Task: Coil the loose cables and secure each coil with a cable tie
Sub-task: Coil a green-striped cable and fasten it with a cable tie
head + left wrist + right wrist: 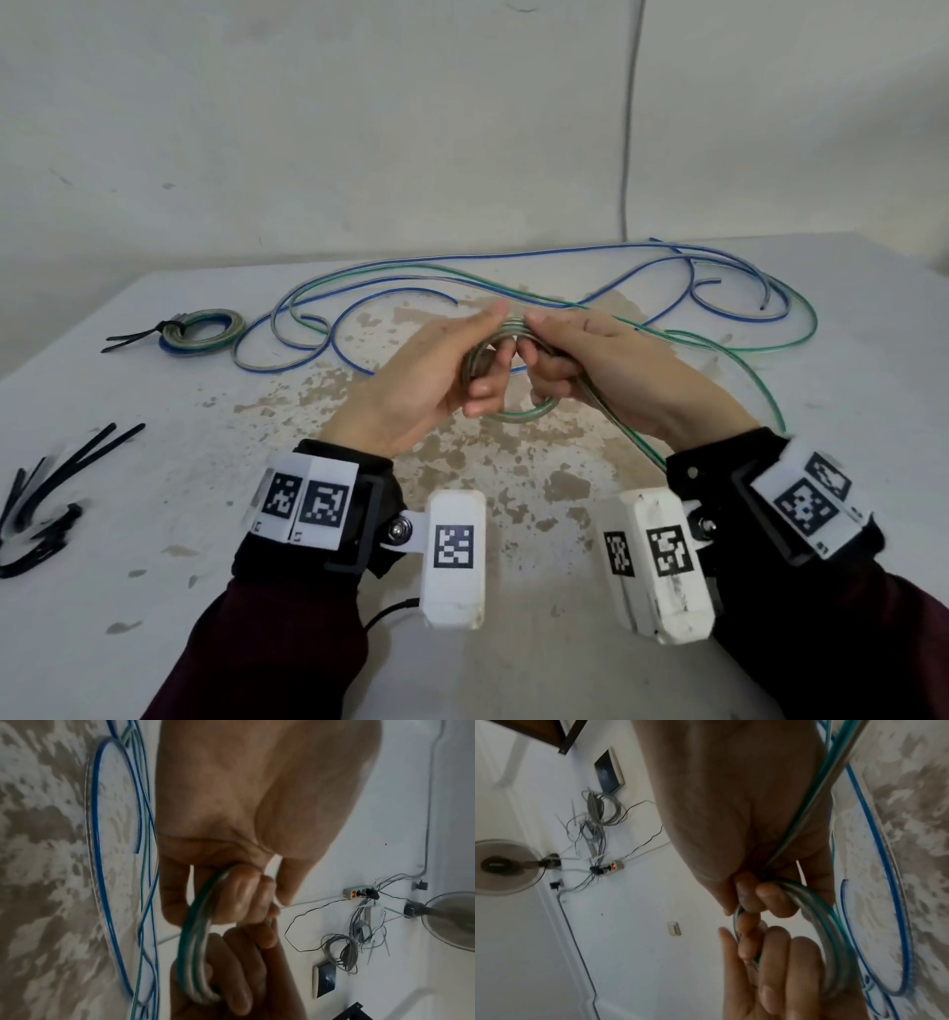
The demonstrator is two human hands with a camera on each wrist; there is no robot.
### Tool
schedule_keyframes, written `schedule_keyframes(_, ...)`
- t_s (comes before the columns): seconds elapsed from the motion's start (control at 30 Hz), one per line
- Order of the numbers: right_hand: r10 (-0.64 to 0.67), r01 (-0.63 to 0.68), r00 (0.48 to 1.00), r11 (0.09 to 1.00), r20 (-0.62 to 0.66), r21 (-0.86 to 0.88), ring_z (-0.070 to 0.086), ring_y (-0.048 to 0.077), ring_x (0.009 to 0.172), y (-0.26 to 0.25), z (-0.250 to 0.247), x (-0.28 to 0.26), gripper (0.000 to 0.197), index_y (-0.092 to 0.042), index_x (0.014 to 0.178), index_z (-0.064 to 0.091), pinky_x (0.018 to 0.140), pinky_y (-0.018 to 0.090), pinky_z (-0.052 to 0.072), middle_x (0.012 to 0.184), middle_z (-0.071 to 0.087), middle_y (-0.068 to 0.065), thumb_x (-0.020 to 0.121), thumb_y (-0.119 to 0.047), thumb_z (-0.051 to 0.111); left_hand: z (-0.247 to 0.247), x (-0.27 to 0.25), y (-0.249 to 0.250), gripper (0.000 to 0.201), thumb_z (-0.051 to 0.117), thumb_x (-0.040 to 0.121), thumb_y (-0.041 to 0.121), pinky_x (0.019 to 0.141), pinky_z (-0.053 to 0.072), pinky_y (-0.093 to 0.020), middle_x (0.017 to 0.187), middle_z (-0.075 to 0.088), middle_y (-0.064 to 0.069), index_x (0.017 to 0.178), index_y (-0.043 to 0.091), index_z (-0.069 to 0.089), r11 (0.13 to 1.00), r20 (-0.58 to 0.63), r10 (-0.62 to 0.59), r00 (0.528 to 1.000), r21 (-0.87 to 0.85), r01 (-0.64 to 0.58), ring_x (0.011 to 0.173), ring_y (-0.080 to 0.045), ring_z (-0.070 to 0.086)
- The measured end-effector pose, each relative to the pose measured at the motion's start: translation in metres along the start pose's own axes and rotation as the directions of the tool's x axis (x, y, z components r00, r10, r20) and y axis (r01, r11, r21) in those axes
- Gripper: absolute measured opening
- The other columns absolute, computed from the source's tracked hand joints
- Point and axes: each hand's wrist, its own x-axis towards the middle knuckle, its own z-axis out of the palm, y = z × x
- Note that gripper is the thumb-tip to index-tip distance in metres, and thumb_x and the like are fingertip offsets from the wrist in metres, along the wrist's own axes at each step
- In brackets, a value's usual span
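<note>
Both hands are raised over the middle of the table (215, 606) and hold a small coil of green-and-clear cable (524, 413). My left hand (488, 360) grips the coil's left side, thumb on top and fingers curled through the loop. My right hand (539, 354) pinches its right side. The left wrist view shows the coil (195, 943) running under my curled left fingers (246, 892). The right wrist view shows the coil (831, 939) below my right fingers (757, 896). The cable's loose green tail (801, 329) leaves my right palm and loops across the table's right side.
Loose blue-and-clear cables (513, 257) sprawl across the far half of the table. A finished coil (205, 329) bound with a black tie lies at far left. Several loose black cable ties (51, 493) lie near the left edge. A grey wire (629, 128) runs down the wall.
</note>
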Motion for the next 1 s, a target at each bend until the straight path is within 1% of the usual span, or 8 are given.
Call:
schedule_keyframes(0.2,0.032,-0.029,0.999,0.992,-0.025,0.12,0.056,0.013,0.057,-0.003,0.004,0.002,0.039,-0.007,0.08,0.058,0.08,0.028,0.052,0.054,0.052,0.0,0.102,-0.027,0.032,0.003,0.004,-0.003,0.037,0.036,0.102,0.026,0.059,0.014,-0.034,0.05,0.029,0.008,0.069,0.011,0.045,0.985,-0.196,0.17,0.966,0.075,-0.158,0.047,-0.009,0.023)
schedule_keyframes(0.3,0.025,-0.024,1.0,0.991,-0.001,0.133,0.039,0.011,0.049,-0.003,0.005,0.001,0.037,-0.01,0.075,0.05,0.073,0.026,0.049,0.05,0.032,-0.007,0.102,-0.027,0.031,-0.001,0.002,0.0,0.037,0.041,0.097,0.031,0.059,0.025,-0.034,0.046,0.03,0.004,0.066,0.01,0.045,0.995,-0.114,0.099,0.988,0.04,-0.095,0.041,-0.013,0.034)
schedule_keyframes(0.43,0.032,-0.034,0.999,0.997,0.03,0.071,0.025,0.01,0.044,-0.003,0.009,0.0,0.038,-0.011,0.072,0.046,0.06,0.023,0.042,0.049,0.024,-0.009,0.103,-0.026,0.031,-0.006,-0.004,0.002,0.032,0.043,0.092,0.031,0.076,0.049,-0.032,0.047,0.03,0.002,0.07,0.009,0.044,0.994,0.077,0.005,0.997,0.109,-0.014,0.041,-0.014,0.041)
schedule_keyframes(0.53,0.025,-0.025,1.0,0.993,-0.005,0.112,0.039,0.012,0.045,-0.003,0.012,0.001,0.039,-0.008,0.077,0.052,0.068,0.028,0.049,0.047,0.035,-0.005,0.103,-0.028,0.03,-0.006,-0.003,0.001,0.034,0.044,0.099,0.028,0.059,0.04,-0.022,0.06,0.029,-0.013,0.069,0.012,0.048,0.987,-0.002,0.106,0.994,0.125,-0.105,0.044,-0.01,0.026)
schedule_keyframes(0.6,0.02,-0.018,1.0,0.987,-0.015,0.161,0.055,0.016,0.054,-0.003,0.013,0.002,0.041,-0.006,0.081,0.058,0.078,0.031,0.053,0.051,0.054,0.002,0.102,-0.028,0.03,-0.003,-0.001,0.0,0.037,0.043,0.101,0.024,0.053,0.023,-0.023,0.061,0.035,-0.006,0.065,0.014,0.046,0.98,-0.093,0.163,0.982,0.13,-0.15,0.046,-0.009,0.023)
schedule_keyframes(0.7,0.042,-0.038,0.999,0.982,-0.016,0.188,0.066,0.019,0.069,-0.003,0.012,0.002,0.043,-0.005,0.084,0.062,0.083,0.031,0.054,0.065,0.065,0.009,0.102,-0.029,0.031,0.0,0.001,0.001,0.037,0.043,0.1,0.023,0.048,0.026,-0.017,0.057,0.022,-0.001,0.065,0.012,0.043,0.975,-0.229,0.21,0.951,0.118,-0.187,0.046,-0.01,0.02)
schedule_keyframes(0.87,0.018,-0.011,0.999,0.978,-0.03,0.206,0.041,0.012,0.046,-0.003,0.014,0.002,0.038,-0.007,0.076,0.052,0.073,0.027,0.053,0.047,0.031,-0.004,0.102,-0.028,0.033,-0.005,-0.001,0.005,0.035,0.04,0.098,0.024,0.063,0.046,-0.029,0.046,0.031,0.001,0.066,0.01,0.047,0.997,-0.119,0.069,0.991,-0.014,-0.071,0.04,-0.016,0.041)
schedule_keyframes(1.0,0.033,-0.031,0.999,0.987,-0.005,0.155,0.039,0.011,0.043,-0.005,0.013,-0.001,0.034,-0.008,0.078,0.061,0.064,0.025,0.052,0.045,0.034,-0.004,0.094,-0.033,0.043,-0.005,-0.003,0.004,0.033,0.036,0.101,0.02,0.059,0.045,-0.028,0.046,0.037,0.008,0.072,0.007,0.045,0.993,-0.019,0.088,0.996,0.087,-0.086,0.039,-0.011,0.037)
